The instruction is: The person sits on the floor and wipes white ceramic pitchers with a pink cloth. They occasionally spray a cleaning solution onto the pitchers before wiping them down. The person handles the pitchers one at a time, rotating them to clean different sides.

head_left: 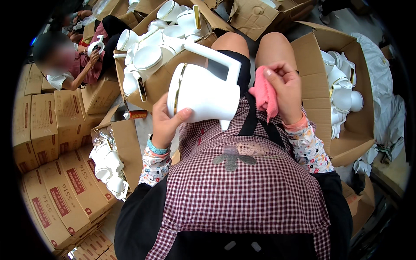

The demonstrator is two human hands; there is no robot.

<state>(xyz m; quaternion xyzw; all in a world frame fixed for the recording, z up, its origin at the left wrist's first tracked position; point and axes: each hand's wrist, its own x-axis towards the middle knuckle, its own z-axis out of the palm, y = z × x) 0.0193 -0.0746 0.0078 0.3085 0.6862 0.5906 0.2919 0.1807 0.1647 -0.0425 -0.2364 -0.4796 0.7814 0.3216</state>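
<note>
The jug (208, 93) is left of the cloth (264, 93), other jugs (341, 96) in boxes (308, 73) either side.

Kind of place: a packing or finishing workshop, perhaps a storeroom corner of a factory, judging by the goods and cartons
Stacked cartons: matching printed brown boxes (65, 195) piled in rows along the left
Open cartons: one ahead (151, 89) and one at the right (312, 78), both filled with loose white vessels (342, 95) of like design
Co-worker: a seated person (89, 65) at upper left, holding a similar white piece (96, 45)
Workwear: a checked apron (247, 195) on the wearer
Wrapping: whitish sheeting (377, 65) bunched beside the right-hand carton
</note>
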